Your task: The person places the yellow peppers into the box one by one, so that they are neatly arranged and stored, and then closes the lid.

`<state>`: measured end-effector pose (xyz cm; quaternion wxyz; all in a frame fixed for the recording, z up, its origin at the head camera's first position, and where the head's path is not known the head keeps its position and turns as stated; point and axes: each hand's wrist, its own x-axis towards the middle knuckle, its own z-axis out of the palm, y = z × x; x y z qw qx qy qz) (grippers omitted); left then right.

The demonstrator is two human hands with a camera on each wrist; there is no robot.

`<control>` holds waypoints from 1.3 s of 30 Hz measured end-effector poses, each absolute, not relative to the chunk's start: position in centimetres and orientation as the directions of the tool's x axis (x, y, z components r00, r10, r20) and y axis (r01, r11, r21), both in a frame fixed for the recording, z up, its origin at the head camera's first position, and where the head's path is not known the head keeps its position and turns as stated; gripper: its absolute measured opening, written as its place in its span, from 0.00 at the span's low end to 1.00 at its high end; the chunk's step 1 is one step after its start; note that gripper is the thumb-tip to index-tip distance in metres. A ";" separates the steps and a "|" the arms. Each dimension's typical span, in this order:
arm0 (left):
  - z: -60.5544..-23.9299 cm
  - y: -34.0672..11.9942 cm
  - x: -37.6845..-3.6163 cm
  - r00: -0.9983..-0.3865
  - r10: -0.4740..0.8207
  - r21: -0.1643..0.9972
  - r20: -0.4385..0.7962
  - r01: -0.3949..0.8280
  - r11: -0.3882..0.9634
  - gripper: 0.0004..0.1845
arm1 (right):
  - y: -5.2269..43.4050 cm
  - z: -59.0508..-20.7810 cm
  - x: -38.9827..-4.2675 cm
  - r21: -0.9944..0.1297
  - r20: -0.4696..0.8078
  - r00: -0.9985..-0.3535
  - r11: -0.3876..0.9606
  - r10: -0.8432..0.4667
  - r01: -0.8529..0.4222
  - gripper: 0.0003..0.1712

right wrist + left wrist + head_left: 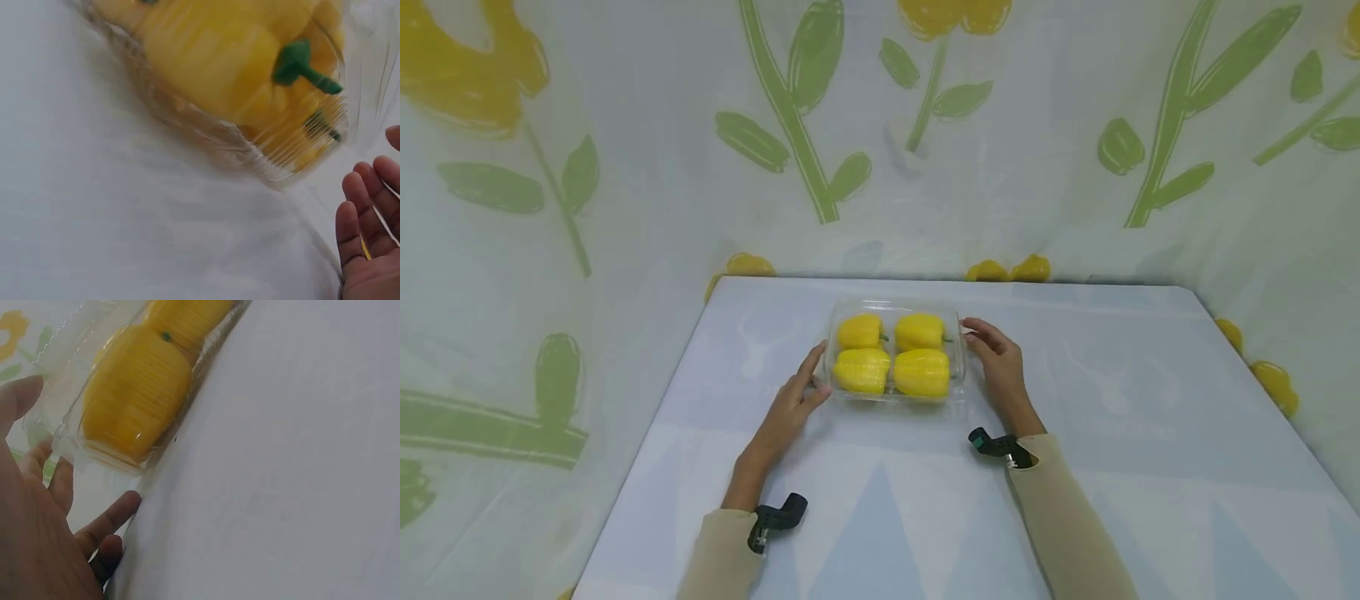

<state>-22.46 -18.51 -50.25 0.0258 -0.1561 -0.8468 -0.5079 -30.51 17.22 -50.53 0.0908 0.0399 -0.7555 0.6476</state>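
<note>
A clear plastic container lies at the far middle of the table, holding several yellow bell peppers set in two rows. Green stems show on them, plainest on the pepper in the right wrist view. My left hand is at the container's left side, fingers spread and relaxed. In the left wrist view, the left thumb is beside the clear plastic, with the other fingers below the container's end. My right hand is by the right side, its fingers loosely bent and apart from the container in the right wrist view.
The white table has pale blue triangles printed near its front. Behind and around it hangs a white cloth with yellow flowers and green leaves. Both wrists wear a black camera mount over beige sleeves.
</note>
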 end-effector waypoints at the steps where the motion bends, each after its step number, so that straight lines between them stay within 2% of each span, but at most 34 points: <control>1: -50.2 -18.5 -22.6 -0.950 0.239 0.850 0.201 0.290 0.440 0.34 | 17.3 -50.5 -30.2 -0.974 0.171 -0.983 0.167 0.074 -0.157 0.20; 8: -49.9 -18.7 -22.9 -0.954 0.241 0.851 0.178 0.272 0.449 0.34 | 16.9 -50.2 -27.4 -0.992 0.062 -0.989 0.118 0.132 -0.047 0.25; 16: -50.1 -18.9 -22.8 -0.953 0.240 0.857 0.183 0.274 0.437 0.34 | 16.4 -49.9 -24.8 -0.991 0.000 -0.995 0.130 0.101 0.014 0.22; 39: -50.5 -18.6 -22.5 -0.955 0.247 0.868 0.162 0.257 0.425 0.33 | 16.5 -50.1 -21.6 -0.992 0.002 -1.000 0.127 0.027 0.001 0.21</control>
